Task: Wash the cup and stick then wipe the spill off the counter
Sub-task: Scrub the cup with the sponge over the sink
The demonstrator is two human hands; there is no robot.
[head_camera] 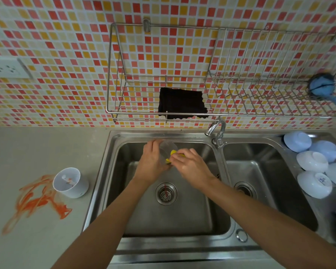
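Head view: sponge (171,156) inside cup (168,150).

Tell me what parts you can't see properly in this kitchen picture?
- Clear cup, head view: half hidden by the left hand gripping it.
- Yellow sponge: mostly covered by the right hand.
- Stick in the white cup: too small to make out.
- Blue brush: cut off by the right edge.
- Water from the tap: cannot tell if running.

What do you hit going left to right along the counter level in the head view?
orange spill → white cup → left hand → right hand → right basin drain → upturned bowls
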